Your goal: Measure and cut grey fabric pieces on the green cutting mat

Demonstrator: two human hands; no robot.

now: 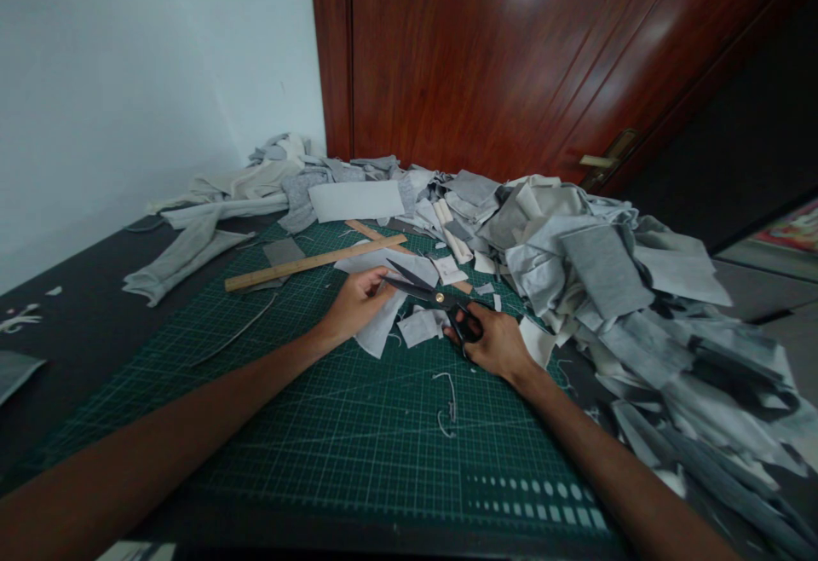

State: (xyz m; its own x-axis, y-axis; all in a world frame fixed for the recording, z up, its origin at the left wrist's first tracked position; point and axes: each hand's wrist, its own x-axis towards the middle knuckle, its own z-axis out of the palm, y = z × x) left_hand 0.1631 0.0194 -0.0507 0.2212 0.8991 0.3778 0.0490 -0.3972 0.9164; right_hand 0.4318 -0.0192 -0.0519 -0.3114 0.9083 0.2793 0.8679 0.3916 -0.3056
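our bare forearms (172, 426) reach over a green gridded cutting mat (358, 442) on the black worktop (83, 322). left to right, we see a yellowish flat wooden ruler (315, 263) lying aslant; our left hand (353, 309), its grip pinching a pale grey fabric piece (378, 335) at mid-mat; black metal scissors (440, 297), blades parted beside that hand; our right hand (497, 339), its grip wrapped round the handles; and a heap of grey and cream fabric scraps (607, 271).

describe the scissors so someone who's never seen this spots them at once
Start at the green gridded cutting mat in front of the reddish-brown door. Over it, the right hand grips the scissors by their black handles. Their dark, open blades and brass-coloured pivot set them apart from the pale cloth scraps and wooden ruler nearby.
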